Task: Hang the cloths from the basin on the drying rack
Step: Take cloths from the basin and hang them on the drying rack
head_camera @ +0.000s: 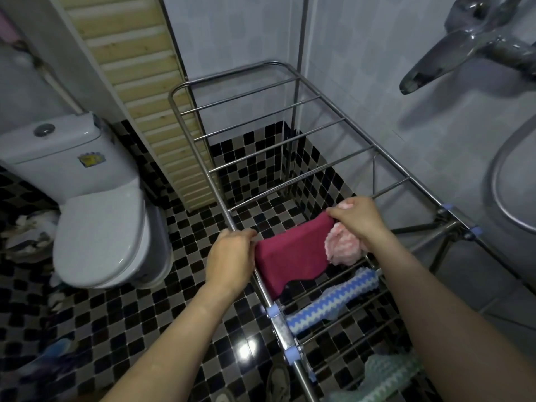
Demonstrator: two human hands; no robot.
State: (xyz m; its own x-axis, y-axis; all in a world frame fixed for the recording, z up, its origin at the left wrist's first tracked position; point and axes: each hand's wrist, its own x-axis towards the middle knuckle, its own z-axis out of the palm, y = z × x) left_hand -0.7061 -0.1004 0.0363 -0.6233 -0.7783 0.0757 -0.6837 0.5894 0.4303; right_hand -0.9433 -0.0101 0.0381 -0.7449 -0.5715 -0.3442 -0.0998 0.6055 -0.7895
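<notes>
maroon cloth (290, 256) between left hand (229, 256) and right hand (359, 219)

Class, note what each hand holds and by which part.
Left hand pinches the magenta cloth at its left top corner; right hand its right corner, plus a bunched pink cloth.

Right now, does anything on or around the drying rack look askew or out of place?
The magenta cloth hangs lopsided on the drying rack, drooping lower toward the left hand. A pink cloth is bunched under the right hand, not spread. Clutter lies on the floor beside the toilet.
</notes>
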